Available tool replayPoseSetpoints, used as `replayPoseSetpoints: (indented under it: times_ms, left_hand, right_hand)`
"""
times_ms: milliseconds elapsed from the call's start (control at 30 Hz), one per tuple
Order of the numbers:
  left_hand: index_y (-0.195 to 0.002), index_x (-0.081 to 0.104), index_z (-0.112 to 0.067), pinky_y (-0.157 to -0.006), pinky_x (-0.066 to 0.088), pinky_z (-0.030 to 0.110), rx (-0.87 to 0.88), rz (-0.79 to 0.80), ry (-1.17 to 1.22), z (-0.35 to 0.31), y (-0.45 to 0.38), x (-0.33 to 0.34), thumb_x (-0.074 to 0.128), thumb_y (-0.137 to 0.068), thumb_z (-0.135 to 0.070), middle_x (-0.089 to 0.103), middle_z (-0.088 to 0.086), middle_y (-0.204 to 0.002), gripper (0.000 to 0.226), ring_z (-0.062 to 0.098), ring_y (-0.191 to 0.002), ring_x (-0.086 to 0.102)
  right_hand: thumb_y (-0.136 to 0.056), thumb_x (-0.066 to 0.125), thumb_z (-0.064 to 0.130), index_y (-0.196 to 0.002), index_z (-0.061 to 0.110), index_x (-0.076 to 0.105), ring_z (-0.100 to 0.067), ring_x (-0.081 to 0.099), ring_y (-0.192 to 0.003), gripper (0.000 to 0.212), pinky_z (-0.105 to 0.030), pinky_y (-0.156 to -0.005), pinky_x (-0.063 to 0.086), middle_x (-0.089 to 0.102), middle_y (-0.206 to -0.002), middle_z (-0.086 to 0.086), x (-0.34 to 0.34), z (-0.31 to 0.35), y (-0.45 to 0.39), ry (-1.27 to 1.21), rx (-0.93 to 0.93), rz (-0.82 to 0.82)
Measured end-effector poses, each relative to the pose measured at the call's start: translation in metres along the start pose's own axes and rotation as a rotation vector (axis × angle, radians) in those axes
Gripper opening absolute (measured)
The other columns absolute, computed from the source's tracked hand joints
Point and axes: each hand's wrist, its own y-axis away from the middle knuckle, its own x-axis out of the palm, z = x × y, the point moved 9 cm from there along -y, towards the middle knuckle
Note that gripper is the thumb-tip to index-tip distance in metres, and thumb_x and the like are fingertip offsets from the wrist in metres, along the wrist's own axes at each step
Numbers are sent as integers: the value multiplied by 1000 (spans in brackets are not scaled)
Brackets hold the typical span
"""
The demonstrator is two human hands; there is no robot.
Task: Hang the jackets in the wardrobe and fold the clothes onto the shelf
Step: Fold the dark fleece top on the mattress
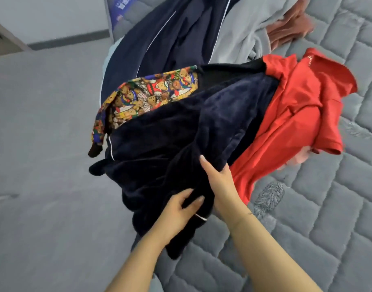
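A dark navy velvet garment [159,144] with thin white piping lies on top of a clothes pile at the mattress edge. My left hand [180,211] pinches a fold of it near its lower end. My right hand [221,182] grips the same garment's right side, fingers tucked under the cloth. Beneath it lie a teddy-bear print garment [151,91] and a red shirt [296,114]. Farther back rest another navy piece with white piping [170,43], a light grey garment [244,28] and a rust-coloured one [290,26].
The pile sits on a grey quilted mattress [328,207], whose left edge drops to a grey floor [43,144]. A small dark grey fuzzy patch [269,197] lies on the mattress right of my right hand. A white wall with a dark baseboard [69,41] is at the upper left.
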Motion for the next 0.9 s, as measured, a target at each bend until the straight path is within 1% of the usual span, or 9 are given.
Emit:
replayPoseSetpoints:
  times_ms: [167,267,367,467,567,633,667,767,900]
  left_hand:
    - [-100,69,-41,-80,51,16,-30,-167,87,23,18,33,60,-89,-49,73,-14,-100,17,2,-95,68]
    - [-102,68,-39,-80,55,25,81,-376,112,16,35,16,62,-96,-26,73,-9,-101,16,10,-92,71]
    - [-106,64,-48,-88,51,22,218,-523,-75,-11,43,-4,66,-92,-32,65,-21,-112,21,-1,-107,61]
    - [-122,54,-56,-104,35,20,129,-298,-107,-26,16,9,61,-85,-59,48,-33,-134,38,-9,-129,40]
    - [-144,35,-49,-115,26,31,6,8,89,-31,-5,43,57,-73,-75,36,-22,-152,79,0,-139,34]
    - [-149,26,-47,-119,23,35,-32,147,115,-36,-13,64,58,-72,-81,33,-19,-155,90,4,-142,31]
    - [-148,26,-49,-117,24,35,-57,177,49,-36,-15,72,59,-70,-82,32,-18,-155,92,5,-142,30]
    - [-146,34,-41,-107,38,29,-70,145,-308,-18,-19,84,71,-76,-64,44,-12,-148,82,9,-134,42]
    - [-132,52,-30,-82,47,10,-34,102,-454,30,-5,85,75,-84,-30,62,-9,-124,53,-5,-100,59]
  right_hand:
    - [-96,63,21,-121,17,61,-14,64,-112,26,-37,-103,49,70,-117,0,-86,6,30,27,-296,-362]
    - [-94,64,36,-126,26,58,-6,63,-114,34,-26,-100,50,69,-119,8,-121,-2,65,5,-370,-394]
    - [-88,55,62,-127,36,59,-6,61,-117,47,-25,-98,48,67,-123,12,-141,-9,95,-2,-370,-435]
    - [-90,45,66,-109,49,69,-3,65,-110,35,-16,-86,52,70,-116,16,-146,-13,112,-56,-327,-371]
    - [-88,51,66,-97,19,76,-15,72,-88,54,-21,-70,55,76,-96,-1,-147,-30,133,-49,-246,-214]
    - [-82,56,73,-65,0,56,-19,53,-57,75,-25,-54,41,57,-63,-5,-144,-47,151,76,-185,-144]
    - [-81,57,73,-56,7,39,-16,38,-51,73,-24,-48,30,40,-55,0,-142,-55,162,143,-175,-125]
    - [-90,57,58,-57,24,24,-9,24,-48,58,-20,-44,20,24,-54,8,-138,-81,188,225,-113,-87]
    - [-94,59,47,-64,8,42,-17,40,-60,52,-29,-57,30,39,-63,-3,-155,-130,213,205,124,-69]
